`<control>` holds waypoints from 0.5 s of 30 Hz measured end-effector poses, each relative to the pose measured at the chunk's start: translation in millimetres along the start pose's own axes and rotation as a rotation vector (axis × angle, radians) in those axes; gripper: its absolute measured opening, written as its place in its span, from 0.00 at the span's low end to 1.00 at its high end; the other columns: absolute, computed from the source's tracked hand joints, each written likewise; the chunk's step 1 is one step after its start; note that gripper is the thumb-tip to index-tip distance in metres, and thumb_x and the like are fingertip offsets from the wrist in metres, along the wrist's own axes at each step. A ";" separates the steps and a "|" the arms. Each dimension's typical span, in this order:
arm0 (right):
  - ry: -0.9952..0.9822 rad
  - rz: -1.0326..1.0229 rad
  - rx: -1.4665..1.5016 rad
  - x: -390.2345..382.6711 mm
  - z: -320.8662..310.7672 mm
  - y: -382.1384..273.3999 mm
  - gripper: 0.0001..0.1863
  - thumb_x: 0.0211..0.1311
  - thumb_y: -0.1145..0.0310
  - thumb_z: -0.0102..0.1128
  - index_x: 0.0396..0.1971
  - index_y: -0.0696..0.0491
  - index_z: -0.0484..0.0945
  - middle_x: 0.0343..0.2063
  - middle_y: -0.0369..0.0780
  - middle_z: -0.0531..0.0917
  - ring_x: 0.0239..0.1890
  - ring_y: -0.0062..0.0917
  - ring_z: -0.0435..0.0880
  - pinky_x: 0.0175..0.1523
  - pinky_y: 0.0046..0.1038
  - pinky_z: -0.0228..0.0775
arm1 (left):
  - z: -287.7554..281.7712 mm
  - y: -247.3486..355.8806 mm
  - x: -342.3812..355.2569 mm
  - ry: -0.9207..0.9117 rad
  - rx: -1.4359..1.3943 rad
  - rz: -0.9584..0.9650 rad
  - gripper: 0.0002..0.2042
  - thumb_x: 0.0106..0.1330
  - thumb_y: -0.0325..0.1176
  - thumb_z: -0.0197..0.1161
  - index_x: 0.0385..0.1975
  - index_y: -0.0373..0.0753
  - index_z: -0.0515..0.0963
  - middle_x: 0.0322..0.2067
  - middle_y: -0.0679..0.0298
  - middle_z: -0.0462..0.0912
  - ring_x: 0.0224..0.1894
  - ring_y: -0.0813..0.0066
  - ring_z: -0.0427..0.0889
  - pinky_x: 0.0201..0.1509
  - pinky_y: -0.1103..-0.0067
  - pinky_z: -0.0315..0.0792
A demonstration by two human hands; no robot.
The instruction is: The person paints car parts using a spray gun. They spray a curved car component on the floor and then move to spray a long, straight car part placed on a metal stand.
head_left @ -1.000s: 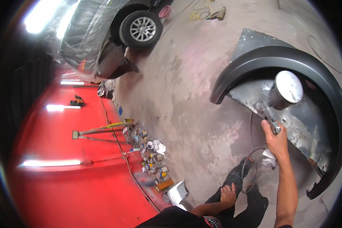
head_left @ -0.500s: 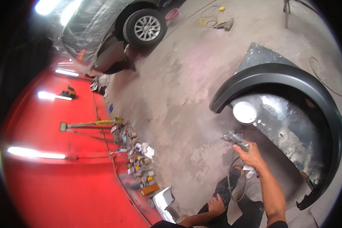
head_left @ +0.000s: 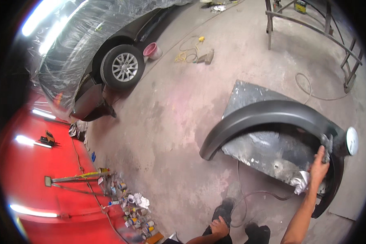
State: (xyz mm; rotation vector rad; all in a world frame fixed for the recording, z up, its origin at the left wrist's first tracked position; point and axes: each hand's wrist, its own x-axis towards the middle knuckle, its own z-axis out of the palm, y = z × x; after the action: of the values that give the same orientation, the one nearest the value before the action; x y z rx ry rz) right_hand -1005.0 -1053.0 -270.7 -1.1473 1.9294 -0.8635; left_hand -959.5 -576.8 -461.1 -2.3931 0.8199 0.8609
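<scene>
My right hand [head_left: 319, 160] is closed on a metal spray gun [head_left: 326, 144], with its white-topped cup [head_left: 351, 140], over the right part of a dark grey arched trim panel [head_left: 268, 110]. The arch rests on a paint-spotted grey board [head_left: 246, 92]. A crumpled silvery-white wad [head_left: 301, 182] is just left of my wrist; whether it is held I cannot tell. A hose [head_left: 263, 195] loops below the board. My left hand [head_left: 218, 225] lies on my dark-clothed leg [head_left: 221, 213] with its fingers apart.
A plastic-covered car [head_left: 69, 57], its wheel [head_left: 122, 67] showing, stands upper left beside a pink bucket [head_left: 151, 51]. A red wall [head_left: 28, 162] is left, with several cans and crumpled paper [head_left: 141, 200] along it. A metal stand [head_left: 297, 18] is upper right; corded tools [head_left: 207, 57] lie on the floor.
My right hand has swung with the spray gun to the arch's right part, after dipping left in between. The view has shifted, bringing more of the metal stand into sight. My left hand stays on my leg.
</scene>
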 end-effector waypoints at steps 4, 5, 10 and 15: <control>0.142 -0.071 0.063 25.5 -11.3 -5.0 0.31 0.62 0.44 0.55 0.34 0.64 0.78 0.22 0.38 0.77 0.20 0.21 0.72 0.26 0.27 0.64 | -27.3 4.4 41.3 0.084 0.027 0.079 0.41 0.51 0.55 0.64 0.61 0.35 0.62 0.45 0.45 0.72 0.45 0.48 0.74 0.47 0.56 0.65; 0.086 -0.054 0.081 17.1 -7.4 -14.2 0.31 0.62 0.44 0.55 0.35 0.64 0.77 0.24 0.41 0.79 0.23 0.24 0.75 0.29 0.29 0.67 | -36.7 3.8 48.0 0.064 0.024 0.071 0.42 0.51 0.56 0.64 0.61 0.35 0.61 0.46 0.44 0.72 0.46 0.48 0.73 0.48 0.56 0.64; -0.353 -0.253 -0.119 -80.1 94.8 -59.5 0.31 0.61 0.46 0.55 0.44 0.64 0.76 0.37 0.55 0.82 0.43 0.48 0.81 0.49 0.40 0.70 | -45.9 -10.0 74.3 -0.101 -0.018 0.012 0.45 0.50 0.59 0.63 0.63 0.35 0.57 0.49 0.44 0.70 0.50 0.47 0.71 0.52 0.55 0.62; -0.859 -0.405 -0.249 -163.4 152.7 -70.0 0.32 0.58 0.44 0.55 0.41 0.63 0.77 0.35 0.58 0.81 0.43 0.50 0.80 0.49 0.40 0.70 | -54.7 -13.6 81.2 -0.188 0.005 0.021 0.48 0.50 0.62 0.62 0.65 0.35 0.53 0.52 0.43 0.67 0.54 0.45 0.68 0.57 0.55 0.59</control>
State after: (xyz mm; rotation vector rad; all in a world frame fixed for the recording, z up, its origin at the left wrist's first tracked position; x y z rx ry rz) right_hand -791.1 -958.9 -252.7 -1.7335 1.1210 -0.2230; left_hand -877.4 -629.8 -475.7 -2.2611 0.7730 1.0719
